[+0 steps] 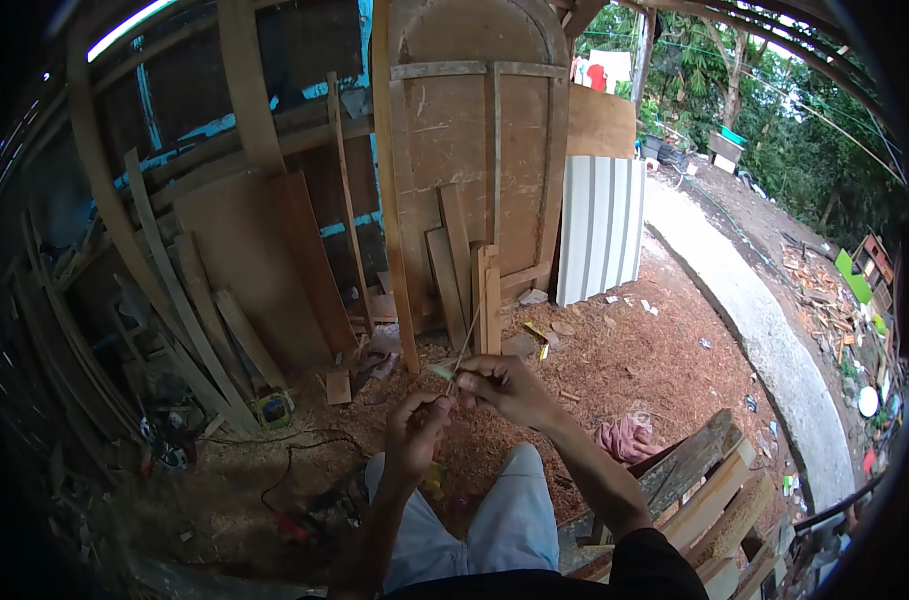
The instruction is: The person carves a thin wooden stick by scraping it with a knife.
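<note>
Both my hands are raised in front of my knees, with the fingertips almost meeting. My right hand (506, 388) is closed in a pinch on a thin, light-coloured stick (465, 345) that slants up and away. A small pale green piece (441, 372) shows at the same fingertips; its kind is too small to tell. My left hand (417, 428) is closed just below and to the left, thumb and fingers pressed together near the stick's lower end. What lies between those fingers is hidden.
Wooden boards (449, 270) lean against a large panel (444, 130) ahead. Wood shavings (614, 370) cover the ground. Stacked timber (704, 480) lies at my right, near a pink cloth (626, 437). A corrugated sheet (601, 230) stands beside the concrete path (739, 320).
</note>
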Motion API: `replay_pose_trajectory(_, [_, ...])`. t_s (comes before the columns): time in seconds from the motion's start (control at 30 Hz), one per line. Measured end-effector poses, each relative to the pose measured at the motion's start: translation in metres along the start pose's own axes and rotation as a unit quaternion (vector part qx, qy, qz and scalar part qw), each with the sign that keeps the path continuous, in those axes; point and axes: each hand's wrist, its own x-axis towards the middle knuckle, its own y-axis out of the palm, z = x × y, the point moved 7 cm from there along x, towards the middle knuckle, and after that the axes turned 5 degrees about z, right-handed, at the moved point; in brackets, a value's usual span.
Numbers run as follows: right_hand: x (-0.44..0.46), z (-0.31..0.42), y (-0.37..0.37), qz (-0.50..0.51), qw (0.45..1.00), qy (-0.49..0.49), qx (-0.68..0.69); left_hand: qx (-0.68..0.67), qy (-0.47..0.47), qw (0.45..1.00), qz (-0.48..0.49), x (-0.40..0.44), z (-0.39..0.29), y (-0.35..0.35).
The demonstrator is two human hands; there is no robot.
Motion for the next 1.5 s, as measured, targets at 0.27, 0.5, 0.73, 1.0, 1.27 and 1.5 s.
replay_pose_trajectory(0.27, [0.000,-0.009,-0.025,-0.138,0.990,-0.019,0.017,-0.108,0.008,0.994,-0.022,0.022,-0.007,0.005])
replay_pose_trajectory(0.5, [0.007,0.009,-0.026,-0.169,0.985,-0.038,-0.021,-0.037,0.039,0.999,-0.004,0.018,-0.006,0.016])
replay_pose_trajectory(0.73, [0.016,-0.002,-0.020,-0.162,0.984,-0.074,-0.009,0.025,0.059,0.998,-0.018,0.020,-0.009,0.010])
replay_pose_trajectory(1.0, [0.010,0.002,-0.014,-0.103,0.980,-0.005,-0.169,0.043,0.095,0.994,-0.033,0.028,-0.015,0.009])
replay_pose_trajectory(1.27, [0.004,0.020,-0.064,-0.180,0.976,-0.034,-0.119,-0.009,0.055,0.998,-0.039,0.026,-0.011,0.006])
replay_pose_trajectory(1.5, [-0.003,0.015,-0.038,-0.111,0.992,0.040,-0.032,-0.052,0.028,0.998,-0.007,0.028,-0.019,0.019])
